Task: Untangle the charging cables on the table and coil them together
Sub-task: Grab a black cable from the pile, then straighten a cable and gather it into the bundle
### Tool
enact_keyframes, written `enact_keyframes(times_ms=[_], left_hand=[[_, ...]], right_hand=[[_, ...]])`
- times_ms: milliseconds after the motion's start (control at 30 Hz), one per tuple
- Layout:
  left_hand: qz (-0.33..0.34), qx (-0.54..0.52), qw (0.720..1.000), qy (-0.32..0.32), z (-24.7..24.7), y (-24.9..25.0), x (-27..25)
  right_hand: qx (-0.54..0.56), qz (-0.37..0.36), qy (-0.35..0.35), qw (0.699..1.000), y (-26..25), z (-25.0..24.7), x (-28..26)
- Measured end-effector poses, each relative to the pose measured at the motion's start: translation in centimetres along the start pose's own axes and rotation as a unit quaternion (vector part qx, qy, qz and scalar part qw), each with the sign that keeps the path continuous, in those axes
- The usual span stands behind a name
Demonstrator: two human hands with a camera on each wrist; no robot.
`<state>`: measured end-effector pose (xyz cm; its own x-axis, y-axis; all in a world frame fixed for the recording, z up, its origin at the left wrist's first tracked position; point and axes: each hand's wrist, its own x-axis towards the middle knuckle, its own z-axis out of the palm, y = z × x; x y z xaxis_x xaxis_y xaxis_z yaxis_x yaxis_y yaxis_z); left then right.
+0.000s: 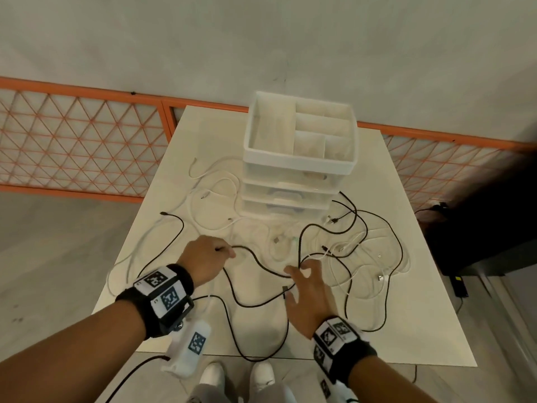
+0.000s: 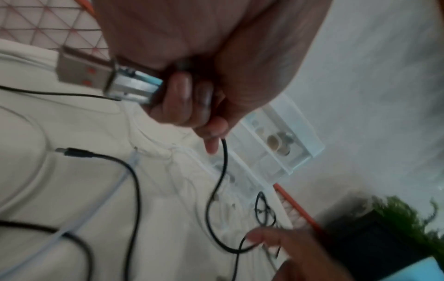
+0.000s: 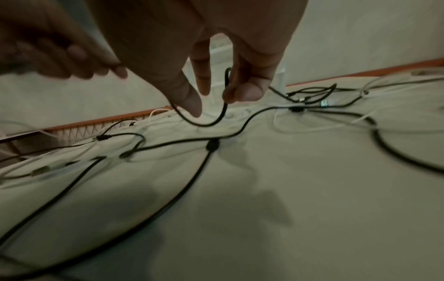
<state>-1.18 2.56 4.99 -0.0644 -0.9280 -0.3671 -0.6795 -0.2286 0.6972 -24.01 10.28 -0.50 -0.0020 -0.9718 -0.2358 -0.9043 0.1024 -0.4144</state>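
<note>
a white table (image 1: 406,315) holds tangled black cables (image 1: 351,225) and white cables (image 1: 215,193) spread across most of its top, with one black loop hanging over the near edge and a bare strip at the front right. a white drawer organizer (image 1: 299,152) stands at the far middle. the left hand (image 1: 205,261), fingers curled, grips a black cable's usb plug (image 2: 96,76), while the right hand (image 1: 308,295), fingers spread and bent, hooks a loop of the same black cable (image 3: 224,110) just above the table centre.

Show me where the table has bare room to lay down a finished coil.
Free: the far left corner of the table beside the drawer organizer; the far right strip beside it; the near edge right of the right hand. Crowded: the middle, with black cables over white cables.
</note>
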Motion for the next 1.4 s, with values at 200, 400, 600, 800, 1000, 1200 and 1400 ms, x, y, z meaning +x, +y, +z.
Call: enact_keyframes(times_ms=[200,400,600,800,1000,1200,1400], left_hand=[[0.037,-0.171,0.983,0.056,-3.1,3.2,-0.7],[0.036,-0.212,0.976,0.042,-4.6,2.9,-0.3],[0.051,-0.223,0.971,0.064,-4.7,2.4,0.2],[0.141,-0.2,0.965,-0.094,-2.7,6.1,-0.1],[0.134,-0.282,0.948,0.053,-5.1,6.5,1.2],[0.093,-0.297,0.947,0.077,-7.6,5.0,2.1],[-0.014,-0.206,0.978,-0.031,-5.9,4.1,1.7]], right_hand=[[-0.044,-0.059,-0.16,0.984,-0.9,3.0,0.5],[-0.031,-0.061,-0.073,0.995,-1.8,1.3,2.7],[0.121,-0.153,0.137,0.971,-4.2,-8.3,5.1],[0.198,-0.163,0.233,0.938,-7.6,-14.5,4.8],[0.071,-0.01,0.221,0.973,0.1,-16.0,6.6],[0.136,0.257,0.229,0.929,6.6,-16.0,7.0],[0.39,0.113,0.256,0.877,3.0,-19.6,7.1]])
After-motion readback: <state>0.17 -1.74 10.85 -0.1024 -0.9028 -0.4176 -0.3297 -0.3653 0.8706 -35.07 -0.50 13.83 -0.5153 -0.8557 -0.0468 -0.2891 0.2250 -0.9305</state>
